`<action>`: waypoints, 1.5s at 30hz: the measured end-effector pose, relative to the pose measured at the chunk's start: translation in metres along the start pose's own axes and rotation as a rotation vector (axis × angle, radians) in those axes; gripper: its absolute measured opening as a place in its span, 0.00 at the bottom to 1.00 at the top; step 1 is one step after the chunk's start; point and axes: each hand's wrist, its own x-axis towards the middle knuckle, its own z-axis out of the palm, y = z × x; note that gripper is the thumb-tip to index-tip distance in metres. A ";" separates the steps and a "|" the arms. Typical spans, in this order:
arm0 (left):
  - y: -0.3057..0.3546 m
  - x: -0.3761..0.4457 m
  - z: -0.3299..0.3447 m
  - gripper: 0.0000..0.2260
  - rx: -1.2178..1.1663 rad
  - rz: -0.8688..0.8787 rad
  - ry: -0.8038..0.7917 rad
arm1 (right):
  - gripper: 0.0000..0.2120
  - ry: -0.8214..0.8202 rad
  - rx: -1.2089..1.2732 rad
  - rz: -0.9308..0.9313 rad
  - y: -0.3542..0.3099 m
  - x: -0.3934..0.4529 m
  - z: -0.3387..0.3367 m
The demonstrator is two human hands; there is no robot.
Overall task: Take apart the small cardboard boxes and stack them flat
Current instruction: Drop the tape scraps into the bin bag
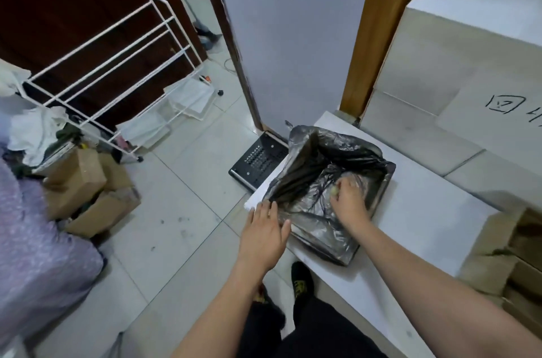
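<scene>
A shallow box lined with a black plastic bag [319,164] sits on a white surface [416,211] in front of me. My left hand [265,228] lies flat with straight fingers on the box's near left edge, thumb spread over the plastic. My right hand [347,199] is inside the lined box, knuckles up, fingers curled down into the bag's plastic near a small pale thing I cannot identify. The cardboard under the bag is almost fully hidden.
Brown cardboard boxes [85,181] lie piled on the tiled floor at left, beside a white wire rack [117,64]. A black keypad device [258,161] lies on the floor by the door. Large pale cartons [440,79] rise at right, and more cardboard boxes [498,264] stand at the near right.
</scene>
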 end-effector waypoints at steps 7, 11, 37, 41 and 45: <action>-0.021 0.034 -0.004 0.30 0.047 0.083 -0.071 | 0.12 -0.077 -0.282 0.047 -0.002 0.030 0.026; -0.037 0.055 -0.021 0.28 0.075 0.135 -0.035 | 0.15 -0.127 -0.415 0.132 0.001 0.036 0.034; -0.010 0.060 -0.017 0.29 0.066 0.103 -0.096 | 0.26 -0.285 -0.328 0.144 -0.015 0.001 0.008; 0.002 0.059 -0.019 0.29 0.105 0.127 -0.100 | 0.34 -0.174 -0.364 0.066 -0.018 -0.026 -0.009; 0.022 0.064 -0.027 0.29 0.114 0.188 -0.097 | 0.36 -0.108 -0.375 0.071 -0.020 -0.055 -0.030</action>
